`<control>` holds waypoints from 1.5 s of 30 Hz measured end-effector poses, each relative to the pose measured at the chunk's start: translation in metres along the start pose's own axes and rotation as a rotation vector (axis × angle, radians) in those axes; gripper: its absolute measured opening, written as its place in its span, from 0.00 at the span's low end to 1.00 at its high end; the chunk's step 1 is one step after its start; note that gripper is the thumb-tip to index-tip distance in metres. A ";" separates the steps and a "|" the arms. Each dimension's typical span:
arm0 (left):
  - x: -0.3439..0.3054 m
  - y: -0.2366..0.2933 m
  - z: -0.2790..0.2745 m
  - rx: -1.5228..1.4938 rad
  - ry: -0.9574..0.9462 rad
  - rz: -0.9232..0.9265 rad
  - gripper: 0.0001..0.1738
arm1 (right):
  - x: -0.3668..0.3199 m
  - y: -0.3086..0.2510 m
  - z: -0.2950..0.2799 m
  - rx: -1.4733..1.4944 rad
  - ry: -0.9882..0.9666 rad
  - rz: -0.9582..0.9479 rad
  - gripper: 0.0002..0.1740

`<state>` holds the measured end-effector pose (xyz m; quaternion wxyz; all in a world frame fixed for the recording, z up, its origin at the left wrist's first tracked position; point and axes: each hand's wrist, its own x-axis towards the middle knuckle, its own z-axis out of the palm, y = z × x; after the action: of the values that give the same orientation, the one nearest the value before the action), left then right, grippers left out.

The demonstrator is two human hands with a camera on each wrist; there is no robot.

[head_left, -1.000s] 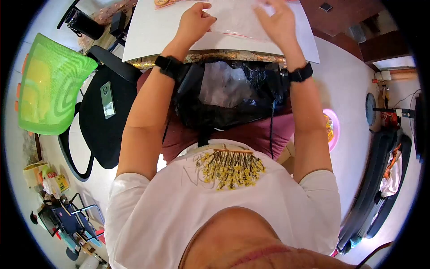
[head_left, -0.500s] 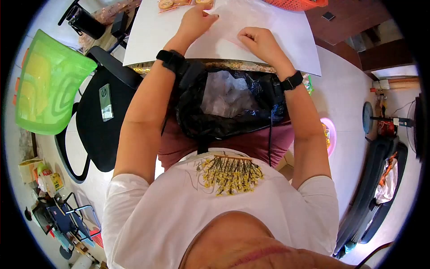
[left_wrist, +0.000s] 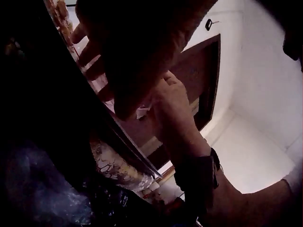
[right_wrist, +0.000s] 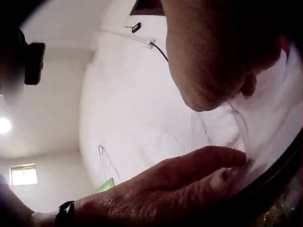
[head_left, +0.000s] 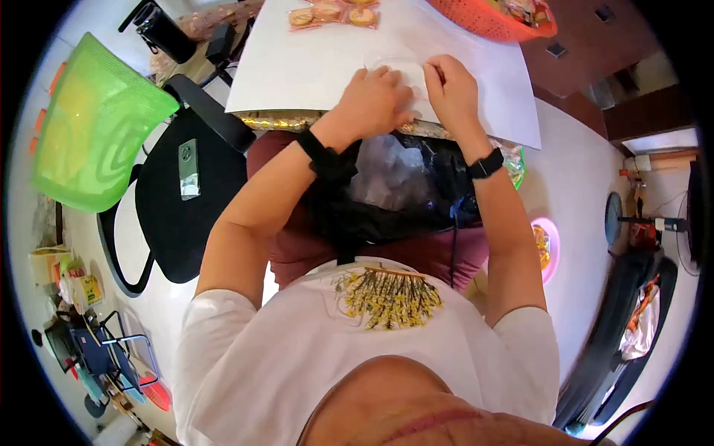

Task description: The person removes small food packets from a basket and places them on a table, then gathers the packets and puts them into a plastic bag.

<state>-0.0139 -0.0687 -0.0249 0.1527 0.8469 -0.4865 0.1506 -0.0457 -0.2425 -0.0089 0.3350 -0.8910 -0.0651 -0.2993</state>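
Observation:
A thin clear plastic bag (head_left: 405, 68) lies on the white table between the two hands. My right hand (head_left: 454, 93) pinches its film with curled fingers, seen also as the right hand (left_wrist: 175, 101) in the left wrist view. Close beside it, my left hand (head_left: 375, 100) rests over the bag near the table's front edge, palm down. In the right wrist view the left hand (right_wrist: 175, 184) has extended fingers touching the film (right_wrist: 244, 125). Several round, biscuit-like pieces in clear wrappers (head_left: 326, 12) lie farther back on the table.
An orange basket (head_left: 483, 28) holding packets stands at the table's back right. Below the front edge, a black bag (head_left: 439, 186) with crumpled clear plastic (head_left: 387, 175) lies over the lap. A chair (head_left: 160, 223) with a phone (head_left: 189, 169) is at the left, a pink basin (head_left: 552, 253) at the right.
The left hand has moved right and toward the table's front edge, close to the right hand. The right hand has gone from spread fingers to pinching the film. More of the tabletop shows.

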 end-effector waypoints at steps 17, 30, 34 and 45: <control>0.051 -0.199 -0.006 0.161 0.068 -0.680 0.39 | -0.026 0.019 0.014 0.240 -0.155 0.160 0.05; 0.034 -0.202 -0.014 -0.715 0.212 -0.684 0.22 | -0.026 0.025 0.017 0.188 -0.143 0.176 0.08; 0.002 -0.102 -0.062 -0.707 0.322 -0.581 0.14 | -0.026 0.028 0.018 0.300 -0.113 0.210 0.09; -0.021 -0.020 -0.036 0.138 0.131 0.179 0.14 | -0.027 0.029 0.019 0.432 -0.127 0.271 0.09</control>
<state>-0.0104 -0.0282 -0.0030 0.1115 0.7970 -0.5375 0.2519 -0.0488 -0.2504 -0.0526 0.5500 -0.8163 -0.0282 -0.1744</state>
